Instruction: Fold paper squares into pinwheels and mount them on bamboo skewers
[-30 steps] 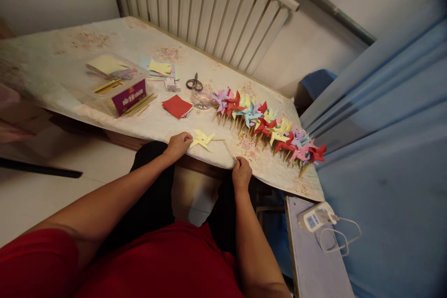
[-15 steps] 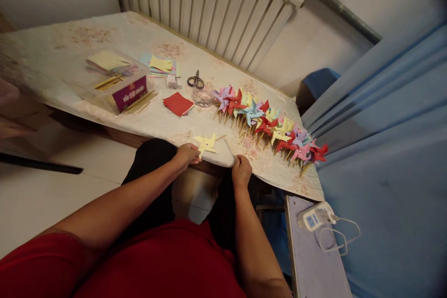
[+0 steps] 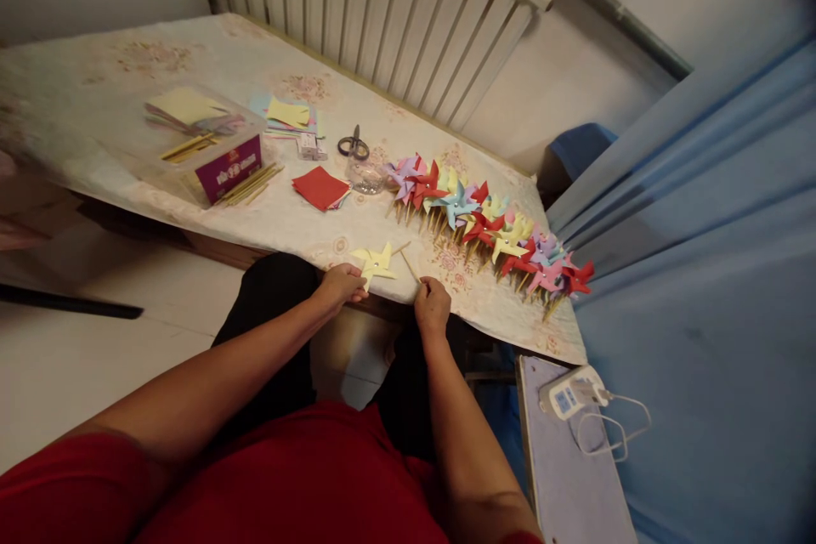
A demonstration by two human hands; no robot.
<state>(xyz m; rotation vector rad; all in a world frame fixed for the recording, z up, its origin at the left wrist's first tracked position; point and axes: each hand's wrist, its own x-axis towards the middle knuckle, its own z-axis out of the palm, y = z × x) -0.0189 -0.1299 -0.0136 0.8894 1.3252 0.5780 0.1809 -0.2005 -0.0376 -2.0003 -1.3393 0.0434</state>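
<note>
A pale yellow paper pinwheel [image 3: 378, 263] is at the table's front edge, with my left hand [image 3: 344, 283] closed on its left blade. A small shiny dot marks its centre. My right hand [image 3: 433, 303] is closed around the lower end of a thin wooden stick [image 3: 411, 264], which slants up and left. Its tip lies close to another short length of stick that sticks out to the right of the pinwheel; whether the two touch I cannot tell. Several finished-looking pinwheels [image 3: 457, 203] in red, yellow, blue, pink and purple stand in a long cluster to the right.
Left on the table [image 3: 357, 229] is a clear plastic box [image 3: 229, 170] holding paper and sticks, with loose sticks [image 3: 250, 185] beside it. Red paper squares [image 3: 320, 188], scissors [image 3: 354, 145], a clear dish of small pieces [image 3: 365, 178] and a yellow-topped paper stack [image 3: 288, 113] lie behind. A power strip [image 3: 572, 392] rests at right.
My right hand has shifted slightly left, bringing its stick's tip closer to the pinwheel. My left hand keeps its hold on the blade. The whole view has drifted a little.
</note>
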